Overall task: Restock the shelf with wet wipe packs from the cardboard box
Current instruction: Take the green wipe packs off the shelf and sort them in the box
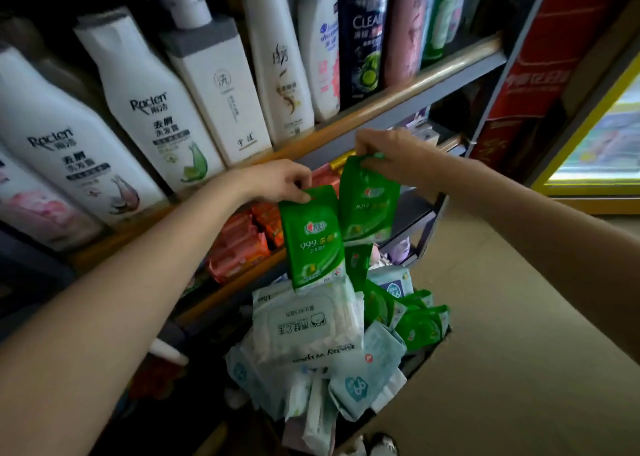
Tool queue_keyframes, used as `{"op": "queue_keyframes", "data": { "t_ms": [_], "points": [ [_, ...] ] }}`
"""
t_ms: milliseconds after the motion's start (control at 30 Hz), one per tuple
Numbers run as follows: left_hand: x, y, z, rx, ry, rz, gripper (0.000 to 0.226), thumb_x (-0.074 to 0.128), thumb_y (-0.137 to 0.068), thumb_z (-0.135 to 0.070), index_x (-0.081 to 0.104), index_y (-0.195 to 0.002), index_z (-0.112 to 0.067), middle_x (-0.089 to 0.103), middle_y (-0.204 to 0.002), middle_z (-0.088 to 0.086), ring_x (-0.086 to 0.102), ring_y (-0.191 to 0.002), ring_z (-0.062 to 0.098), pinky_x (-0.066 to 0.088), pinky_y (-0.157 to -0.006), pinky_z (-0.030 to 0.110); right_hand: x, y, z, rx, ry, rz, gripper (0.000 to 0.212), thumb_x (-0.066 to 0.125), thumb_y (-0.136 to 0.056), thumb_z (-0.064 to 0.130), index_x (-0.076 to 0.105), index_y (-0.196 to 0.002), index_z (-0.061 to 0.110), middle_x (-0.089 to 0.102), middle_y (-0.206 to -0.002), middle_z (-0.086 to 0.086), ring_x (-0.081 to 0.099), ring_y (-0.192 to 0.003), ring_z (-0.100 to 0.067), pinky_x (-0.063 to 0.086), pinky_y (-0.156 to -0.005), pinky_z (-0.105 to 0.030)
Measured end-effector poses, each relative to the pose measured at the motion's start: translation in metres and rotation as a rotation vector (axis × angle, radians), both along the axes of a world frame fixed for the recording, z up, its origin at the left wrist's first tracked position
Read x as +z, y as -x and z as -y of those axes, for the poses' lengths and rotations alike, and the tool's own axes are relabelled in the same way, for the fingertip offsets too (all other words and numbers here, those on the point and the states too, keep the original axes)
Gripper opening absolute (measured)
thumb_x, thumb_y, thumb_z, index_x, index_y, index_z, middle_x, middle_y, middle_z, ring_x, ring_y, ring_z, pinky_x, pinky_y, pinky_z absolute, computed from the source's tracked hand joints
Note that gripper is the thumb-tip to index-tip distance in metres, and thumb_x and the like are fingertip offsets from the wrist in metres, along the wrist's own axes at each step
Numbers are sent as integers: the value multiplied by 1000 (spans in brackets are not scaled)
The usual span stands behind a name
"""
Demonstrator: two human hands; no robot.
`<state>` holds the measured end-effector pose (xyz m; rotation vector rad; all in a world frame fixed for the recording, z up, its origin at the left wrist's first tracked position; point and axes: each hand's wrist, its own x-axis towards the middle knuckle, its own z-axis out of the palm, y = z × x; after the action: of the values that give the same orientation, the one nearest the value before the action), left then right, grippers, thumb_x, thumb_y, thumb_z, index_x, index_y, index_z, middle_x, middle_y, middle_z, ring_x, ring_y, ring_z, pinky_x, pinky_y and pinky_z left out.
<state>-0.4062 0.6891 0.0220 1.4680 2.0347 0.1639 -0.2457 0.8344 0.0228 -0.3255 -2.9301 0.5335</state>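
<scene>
My left hand [282,181] pinches the top edge of a green wet wipe pack [311,237] that hangs upright. Just to its right, my right hand [384,149] pinches the top of a second green wet wipe pack [369,201]. Both packs hang in front of the lower shelf [242,282], above the cardboard box [412,362]. Its rim is mostly hidden under a heap of white and pale-blue wipe packs [308,324] and more green packs [420,325]. A third green pack [358,259] stands just below the two held ones.
The upper shelf [398,91] carries a row of shampoo bottles [145,109]. Orange and pink soap packets [242,240] lie on the lower shelf behind the held packs. A red panel [540,67] and a lit display case [602,143] stand right. Tan floor [502,317] spreads right of the box.
</scene>
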Motion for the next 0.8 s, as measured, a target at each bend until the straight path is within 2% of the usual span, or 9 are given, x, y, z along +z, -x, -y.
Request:
{"op": "queue_keyframes", "data": {
  "t_ms": [133, 300, 400, 500, 533, 600, 700, 767, 800],
  "points": [
    [19, -48, -61, -203, -125, -132, 11, 58, -90, -19, 52, -92, -10, 50, -81, 0, 49, -85, 18, 37, -61, 26, 51, -65, -19, -86, -69, 93, 19, 54, -90, 7, 39, -84, 16, 38, -67, 14, 43, -75, -18, 24, -60, -24],
    [57, -151, -142, -451, -303, -80, 12, 60, -89, -23, 51, -87, -17, 57, -82, 0, 55, -81, 15, 42, -74, 30, 98, -185, -37, -231, 32, 190, 42, 62, -83, 0, 37, -66, 30, 44, -67, 8, 42, -62, -5, 34, -56, -14],
    [82, -242, -185, -609, -338, 42, 10, 59, -90, -21, 51, -89, -14, 56, -77, -6, 54, -72, 12, 43, -69, 27, 122, -279, -35, -397, 88, 227, 27, 62, -85, 3, 49, -74, 23, 50, -68, -1, 47, -67, -18, 37, -57, -21],
    [107, -356, -217, -850, -422, 152, 25, 60, -85, -23, 58, -102, -5, 63, -78, 6, 60, -68, 17, 43, -66, 27, 144, -377, -26, -591, 49, 107, 21, 63, -85, 6, 56, -81, 25, 58, -76, -17, 51, -69, -29, 44, -64, -34],
    [117, -397, -221, -921, -462, 186, 33, 58, -82, -22, 59, -109, -5, 65, -82, 9, 60, -66, 11, 44, -65, 25, 148, -410, -22, -681, 16, 47, 12, 63, -86, 5, 62, -89, 17, 60, -82, -18, 52, -72, -28, 45, -67, -33],
    [139, -482, -220, -1067, -549, 284, 47, 54, -71, -25, 62, -114, -9, 65, -95, 11, 59, -79, 9, 46, -71, 24, 159, -478, -9, -876, -53, -69, 22, 62, -86, 4, 63, -108, 4, 64, -93, -16, 53, -78, -22, 42, -69, -21],
    [163, -590, -220, -1237, -546, 482, 50, 55, -58, -39, 64, -100, -14, 63, -98, 21, 54, -85, 20, 51, -80, 47, 175, -574, 24, -1101, -228, -136, 20, 59, -88, 6, 60, -108, 3, 63, -97, -19, 54, -83, -24, 36, -67, -24],
    [178, -652, -221, -1292, -572, 519, 50, 54, -60, -35, 63, -101, -6, 61, -93, 33, 51, -81, 22, 48, -76, 61, 187, -625, 50, -1220, -360, -168, 17, 56, -90, 8, 58, -106, 3, 60, -90, -9, 51, -85, -20, 31, -67, -23],
    [188, -682, -219, -1317, -591, 546, 50, 56, -64, -31, 61, -103, 0, 59, -90, 34, 50, -81, 22, 48, -75, 60, 194, -647, 62, -1271, -410, -193, 17, 55, -91, 9, 58, -107, 3, 55, -87, 1, 48, -87, -17, 29, -70, -22]
  ]
}}
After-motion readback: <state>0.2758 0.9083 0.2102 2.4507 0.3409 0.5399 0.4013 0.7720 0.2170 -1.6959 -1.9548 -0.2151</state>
